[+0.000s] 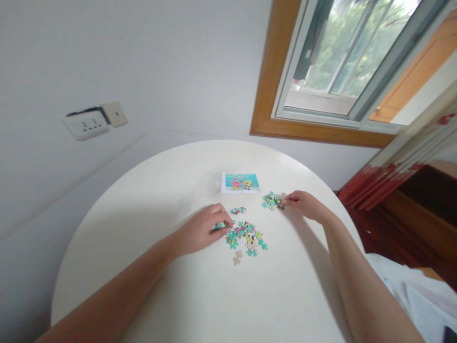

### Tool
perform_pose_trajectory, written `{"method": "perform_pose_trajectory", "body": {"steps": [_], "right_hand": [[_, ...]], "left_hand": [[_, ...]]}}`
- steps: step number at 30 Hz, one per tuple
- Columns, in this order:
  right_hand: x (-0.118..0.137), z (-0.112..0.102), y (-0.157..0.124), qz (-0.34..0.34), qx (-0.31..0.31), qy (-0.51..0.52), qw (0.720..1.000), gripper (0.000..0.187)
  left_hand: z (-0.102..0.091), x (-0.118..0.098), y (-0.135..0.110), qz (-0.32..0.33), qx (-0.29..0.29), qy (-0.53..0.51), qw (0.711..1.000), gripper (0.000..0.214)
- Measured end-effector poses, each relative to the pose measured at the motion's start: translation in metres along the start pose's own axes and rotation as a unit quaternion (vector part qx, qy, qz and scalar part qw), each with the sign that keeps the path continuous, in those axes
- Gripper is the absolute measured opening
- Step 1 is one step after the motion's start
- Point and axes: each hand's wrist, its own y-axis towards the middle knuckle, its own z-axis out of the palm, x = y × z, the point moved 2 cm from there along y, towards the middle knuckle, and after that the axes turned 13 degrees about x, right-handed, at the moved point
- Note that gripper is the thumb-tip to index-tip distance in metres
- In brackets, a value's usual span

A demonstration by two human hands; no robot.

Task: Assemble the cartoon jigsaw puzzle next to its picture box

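Observation:
Loose jigsaw puzzle pieces (243, 231) in teal, pink and yellow lie in a heap at the middle of the white round table (200, 295). At the heap's left edge, my left hand (209, 226) has thumb and fingers closed around a puzzle piece that they mostly cover. My right hand (305, 204) pinches at the right edge of a second, mostly teal heap of puzzle pieces (272, 200). A small row of pieces (237, 210) sits between the heaps. Behind them lies a picture card (241, 183) showing a pink starfish and a yellow sponge cartoon figure.
One pale piece (237, 257) lies apart, nearer to me. The table's far edge stands close to a white wall with a socket (87, 125). A wood-framed window (321, 128) and a red and white curtain (378, 176) are on the right. White cloth (410, 290) lies beside the table.

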Motion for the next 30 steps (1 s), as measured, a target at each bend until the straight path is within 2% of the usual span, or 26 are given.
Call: {"method": "perform_pose_trajectory", "body": {"steps": [7,10,13,16,19,23,26,30], "right_hand": [[0.005,-0.010,-0.007,0.021,-0.045,-0.066,0.997,0.030],[0.017,-0.012,-0.012,0.002,-0.059,-0.063,0.996,0.025],[0.037,-0.005,-0.017,-0.069,-0.021,-0.018,0.997,0.021],[0.063,0.010,-0.021,-0.125,0.069,0.020,0.990,0.024],[0.085,0.026,-0.023,-0.149,0.139,0.014,0.979,0.028],[0.099,0.039,-0.020,-0.153,0.135,-0.011,0.979,0.027],[0.098,0.044,-0.016,-0.156,0.122,-0.017,0.980,0.025],[0.096,0.048,-0.012,-0.162,0.125,-0.009,0.979,0.021]], "left_hand": [[0.000,0.000,0.000,0.001,-0.003,-0.006,1.000,0.019],[0.000,0.000,0.000,0.001,-0.003,-0.006,1.000,0.018],[0.000,0.001,-0.001,-0.003,-0.005,-0.011,1.000,0.019],[-0.002,0.003,-0.001,-0.011,-0.010,-0.017,1.000,0.019],[-0.004,0.003,-0.001,-0.012,-0.012,-0.007,1.000,0.018],[-0.005,-0.004,0.000,-0.014,-0.001,0.011,1.000,0.024],[-0.003,-0.009,0.001,-0.014,0.013,0.017,1.000,0.030],[0.000,-0.012,0.002,-0.008,0.017,0.023,1.000,0.028]]}}
